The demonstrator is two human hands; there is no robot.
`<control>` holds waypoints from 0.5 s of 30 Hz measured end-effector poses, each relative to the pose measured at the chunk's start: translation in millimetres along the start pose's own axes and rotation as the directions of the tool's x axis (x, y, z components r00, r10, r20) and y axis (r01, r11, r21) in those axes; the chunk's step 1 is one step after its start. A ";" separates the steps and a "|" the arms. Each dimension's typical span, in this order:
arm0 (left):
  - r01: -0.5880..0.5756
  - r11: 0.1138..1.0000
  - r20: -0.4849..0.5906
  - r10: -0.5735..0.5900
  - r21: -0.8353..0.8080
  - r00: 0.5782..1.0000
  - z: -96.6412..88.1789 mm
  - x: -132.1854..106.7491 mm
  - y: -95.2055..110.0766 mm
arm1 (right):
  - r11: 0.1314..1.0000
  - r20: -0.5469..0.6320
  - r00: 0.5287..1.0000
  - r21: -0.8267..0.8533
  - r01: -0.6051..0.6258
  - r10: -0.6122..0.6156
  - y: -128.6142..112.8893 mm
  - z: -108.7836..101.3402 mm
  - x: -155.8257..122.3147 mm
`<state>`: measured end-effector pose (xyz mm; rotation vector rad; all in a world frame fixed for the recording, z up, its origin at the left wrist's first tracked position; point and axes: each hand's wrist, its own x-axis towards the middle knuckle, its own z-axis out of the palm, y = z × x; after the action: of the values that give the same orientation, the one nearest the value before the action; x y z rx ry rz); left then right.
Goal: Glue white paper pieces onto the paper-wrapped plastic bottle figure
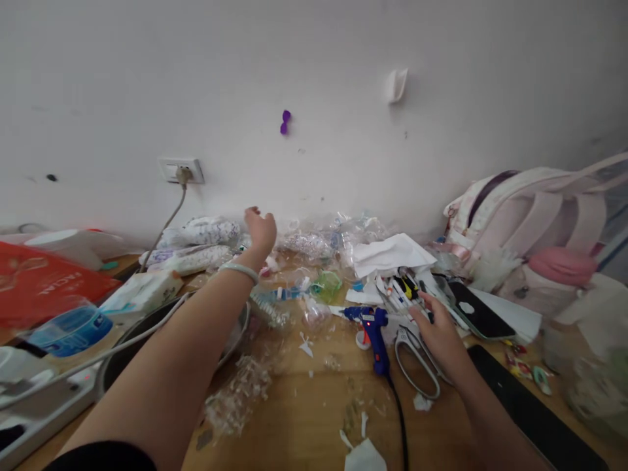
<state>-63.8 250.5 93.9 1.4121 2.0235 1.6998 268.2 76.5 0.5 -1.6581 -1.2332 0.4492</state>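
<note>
My left hand [261, 230], a pale bangle on its wrist, reaches over the far part of the table beside white patterned packets [209, 232]. Its fingers are loosely bent with a gap at the thumb, and nothing shows in them. Over the pens [400, 291] and just by the grey-handled scissors [417, 360], my right hand [441, 327] has its fingers apart and holds nothing visible. A blue hot glue gun [375, 333] lies left of the scissors, with a red light showing. Near it are a green transparent piece [326, 286] and a small white scrap [306, 345].
Crumpled clear plastic [314, 243] lines the wall. A dark round pan [142, 333] is partly behind my left arm, near a power strip [59, 405]. Right are a phone [473, 307], a black slab [530, 405] and a pink backpack [530, 216]. The glue gun's cord [400, 418] crosses the table front.
</note>
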 end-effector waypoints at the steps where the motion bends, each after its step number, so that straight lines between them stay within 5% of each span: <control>1: -0.015 1.000 0.044 0.014 0.007 0.999 2.9 -10.9 5.7 | 1.000 -0.013 1.000 -0.002 0.020 -0.020 -0.1 0.8 0.7; 5: -0.081 0.997 0.309 0.071 0.019 0.948 12.1 -65.0 28.2 | 0.994 -0.026 0.995 0.038 0.102 -0.101 2.5 2.6 3.2; 9: -0.052 0.997 0.556 0.015 0.050 0.831 19.0 -112.9 47.2 | 0.984 0.015 0.988 0.091 0.151 -0.153 2.7 2.9 2.0; 15: 0.001 0.998 0.685 0.045 -0.066 0.727 41.1 -135.5 55.9 | 0.977 0.016 0.987 0.140 0.159 -0.163 2.4 5.0 -1.7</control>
<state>67.1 177.5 67.1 1.7080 1.5100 0.9796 265.0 77.4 -4.2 -1.4275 -1.3158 0.4481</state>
